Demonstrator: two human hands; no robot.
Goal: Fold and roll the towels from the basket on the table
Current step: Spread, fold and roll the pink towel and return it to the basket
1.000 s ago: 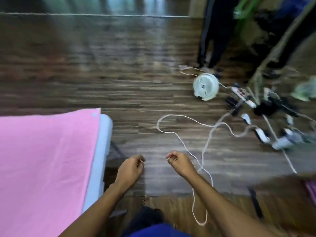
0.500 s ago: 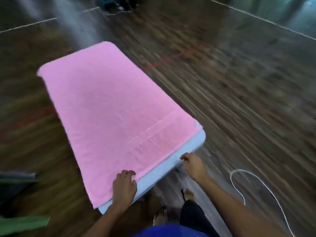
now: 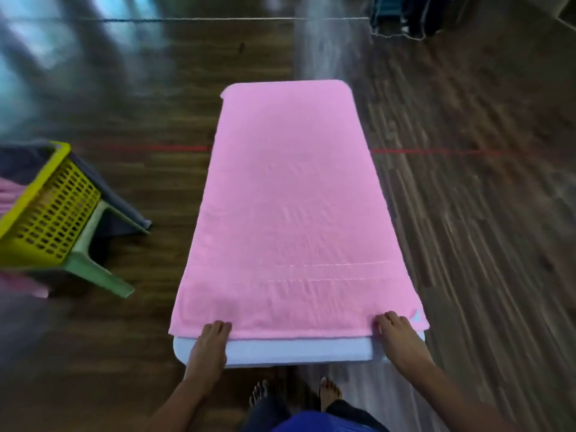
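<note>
A pink towel point(image 3: 290, 198) lies spread flat over the white table point(image 3: 280, 351), a person's left hand point(image 3: 209, 341) resting close-held fingers on its hem at the table's near edge, the right hand point(image 3: 398, 335) bending fingers onto the same hem (whether pinching cannot be told), a yellow basket point(image 3: 46, 210) left of the table.

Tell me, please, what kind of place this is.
Probably a large indoor hall or studio. The wide wooden floor carries a red line, like a court marking. A narrow table under a pink towel stands in the open, with a yellow basket on a stool nearby.
</note>
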